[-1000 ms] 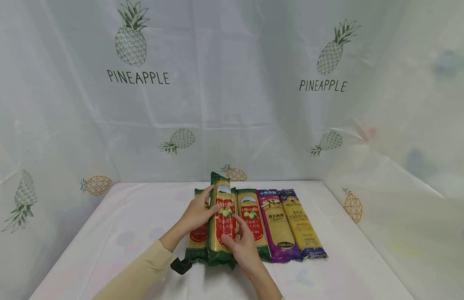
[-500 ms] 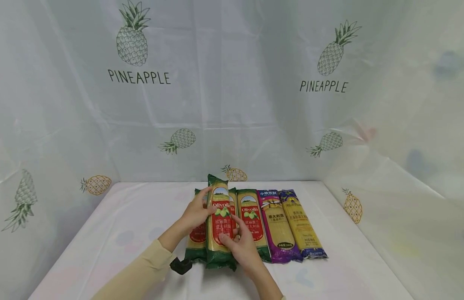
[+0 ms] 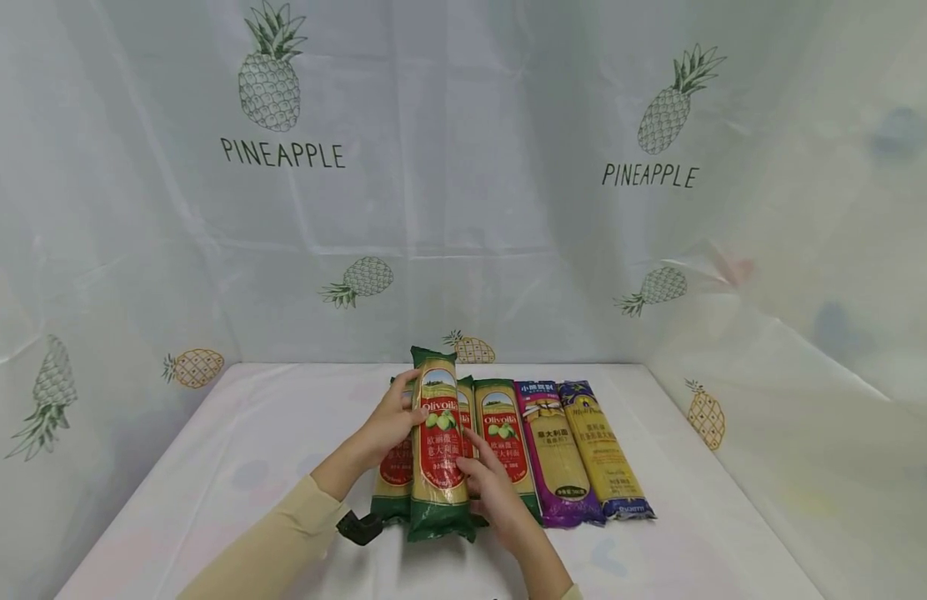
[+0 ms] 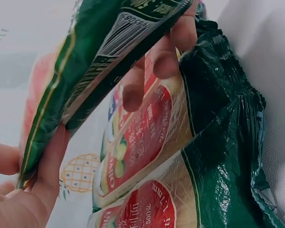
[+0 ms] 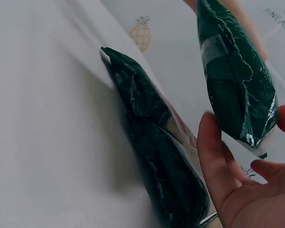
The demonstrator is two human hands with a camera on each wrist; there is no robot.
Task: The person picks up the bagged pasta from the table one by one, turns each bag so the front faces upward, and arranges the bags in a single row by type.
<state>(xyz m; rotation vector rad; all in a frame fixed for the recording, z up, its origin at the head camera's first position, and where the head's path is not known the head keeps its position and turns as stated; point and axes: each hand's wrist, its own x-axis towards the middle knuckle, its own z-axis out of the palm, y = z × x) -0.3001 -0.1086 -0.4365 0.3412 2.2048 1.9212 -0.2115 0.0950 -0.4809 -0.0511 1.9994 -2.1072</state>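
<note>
Both hands hold one spaghetti pack (image 3: pixel 439 450) with green ends and a red label, raised and tilted over a row of packs. My left hand (image 3: pixel 388 423) grips its left edge, thumb on the front. The right hand (image 3: pixel 496 487) holds the lower right edge, its thumb at the label and other fingers behind. In the left wrist view the held pack (image 4: pixel 52 104) shows a barcode on its back. From the right wrist, its green end (image 5: pixel 240 85) lies between thumb and fingers. Behind it, two similar green packs are partly covered.
Right of the held pack lie a green-ended spaghetti pack (image 3: pixel 503 433), a purple pack (image 3: pixel 557 454) and a yellow-and-blue pack (image 3: pixel 606 450), side by side on the white tablecloth (image 3: pixel 696 550). A small black object (image 3: pixel 360 527) shows beside the left wrist. A pineapple-print curtain (image 3: pixel 463 208) hangs behind.
The held pack has shifted slightly left and turned more upright, its label now facing the head camera. The right thumb has slid off the label's middle to its right edge.
</note>
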